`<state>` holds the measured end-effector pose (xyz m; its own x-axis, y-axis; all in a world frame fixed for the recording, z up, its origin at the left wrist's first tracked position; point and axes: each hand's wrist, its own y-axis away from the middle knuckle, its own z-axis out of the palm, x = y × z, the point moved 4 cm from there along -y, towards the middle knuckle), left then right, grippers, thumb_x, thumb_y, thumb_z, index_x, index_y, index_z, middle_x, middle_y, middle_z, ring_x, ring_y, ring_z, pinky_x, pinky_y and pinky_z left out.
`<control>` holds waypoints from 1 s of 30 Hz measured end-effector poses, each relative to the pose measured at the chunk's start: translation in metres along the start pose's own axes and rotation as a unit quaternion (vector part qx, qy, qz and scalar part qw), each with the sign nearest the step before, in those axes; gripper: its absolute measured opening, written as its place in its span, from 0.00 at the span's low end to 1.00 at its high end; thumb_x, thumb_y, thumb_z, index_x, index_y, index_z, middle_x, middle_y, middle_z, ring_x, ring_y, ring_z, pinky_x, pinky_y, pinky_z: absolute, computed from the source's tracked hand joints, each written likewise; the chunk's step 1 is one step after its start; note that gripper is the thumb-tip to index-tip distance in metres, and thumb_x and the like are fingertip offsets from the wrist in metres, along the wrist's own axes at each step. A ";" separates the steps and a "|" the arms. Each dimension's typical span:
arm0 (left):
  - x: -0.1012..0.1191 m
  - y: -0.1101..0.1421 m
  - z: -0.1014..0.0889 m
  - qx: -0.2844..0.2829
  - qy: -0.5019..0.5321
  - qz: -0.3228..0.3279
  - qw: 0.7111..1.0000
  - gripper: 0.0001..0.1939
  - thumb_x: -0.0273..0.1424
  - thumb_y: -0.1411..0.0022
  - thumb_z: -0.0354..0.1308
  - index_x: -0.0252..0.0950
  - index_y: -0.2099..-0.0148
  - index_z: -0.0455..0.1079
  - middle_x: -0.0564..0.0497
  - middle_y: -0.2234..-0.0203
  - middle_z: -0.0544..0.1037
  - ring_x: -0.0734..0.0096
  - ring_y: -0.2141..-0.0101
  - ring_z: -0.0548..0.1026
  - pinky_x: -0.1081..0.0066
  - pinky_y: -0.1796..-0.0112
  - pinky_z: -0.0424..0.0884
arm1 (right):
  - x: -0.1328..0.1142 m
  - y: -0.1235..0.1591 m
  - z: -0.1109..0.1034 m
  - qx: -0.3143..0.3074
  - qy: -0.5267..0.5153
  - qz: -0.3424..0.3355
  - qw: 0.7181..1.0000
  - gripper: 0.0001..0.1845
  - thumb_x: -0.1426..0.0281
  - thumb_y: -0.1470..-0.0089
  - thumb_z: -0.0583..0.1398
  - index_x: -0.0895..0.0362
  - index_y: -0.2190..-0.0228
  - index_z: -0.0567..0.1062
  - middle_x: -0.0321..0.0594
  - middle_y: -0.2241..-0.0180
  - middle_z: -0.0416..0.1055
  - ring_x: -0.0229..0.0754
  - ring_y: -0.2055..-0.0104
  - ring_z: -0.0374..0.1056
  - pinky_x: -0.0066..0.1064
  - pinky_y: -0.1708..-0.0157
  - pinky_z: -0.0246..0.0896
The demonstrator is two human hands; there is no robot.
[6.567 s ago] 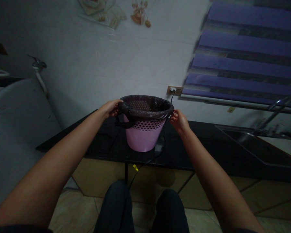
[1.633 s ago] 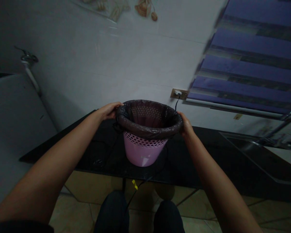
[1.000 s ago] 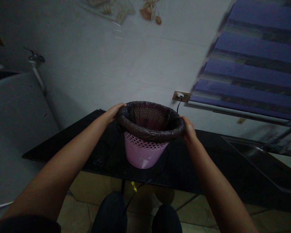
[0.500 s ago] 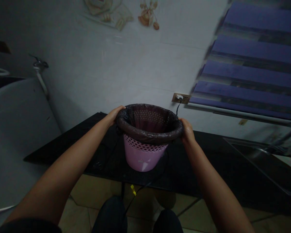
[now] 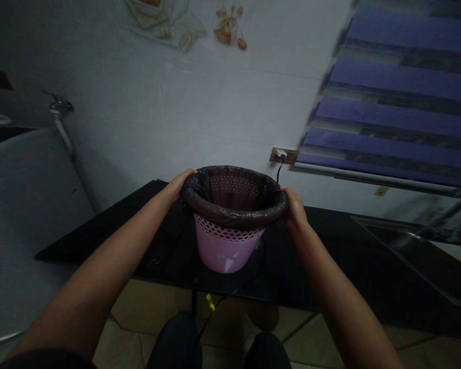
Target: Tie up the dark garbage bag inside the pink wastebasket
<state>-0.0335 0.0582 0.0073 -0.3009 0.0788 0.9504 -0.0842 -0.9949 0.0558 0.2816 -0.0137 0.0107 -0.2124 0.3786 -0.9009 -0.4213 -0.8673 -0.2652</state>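
A pink plastic waste bin (image 5: 225, 248) with a perforated upper band stands on a black countertop (image 5: 322, 266). A dark bin liner (image 5: 234, 210) is folded over its rim all the way round. My left hand (image 5: 177, 184) grips the rim and liner on the left side, fingers curled over the edge. On the right side my right hand (image 5: 294, 207) clasps the rim the same way. Both arms reach forward from the bottom corners.
A black cable (image 5: 279, 166) runs from a wall socket (image 5: 282, 155) down behind the bin and over the counter's front edge. A steel sink (image 5: 418, 251) lies at the right, a purple striped blind (image 5: 392, 102) above it. A white appliance (image 5: 19, 205) fills the left. My knees show below.
Since the oldest frame the liner's loose bunched part at the left has been spread evenly over the rim. Over the last second my hands have stayed on the rim; only the view shifted slightly.
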 end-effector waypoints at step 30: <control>-0.003 0.003 -0.010 -0.051 -0.038 0.003 0.998 0.23 0.50 0.46 0.47 0.35 0.70 0.71 0.44 0.78 0.75 0.55 0.71 0.75 0.65 0.67 0.70 | 0.008 -0.001 -0.015 -0.039 -0.038 0.138 0.989 0.18 0.55 0.58 0.60 0.56 0.75 0.64 0.33 0.82 0.63 0.35 0.82 0.58 0.25 0.81 0.53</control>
<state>-0.0427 0.0561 0.0014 -0.2295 0.0633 0.9713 -0.1806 -0.9833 0.0214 0.2934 -0.0142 -0.0010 -0.3770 0.1449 -0.9148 -0.2699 -0.9620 -0.0411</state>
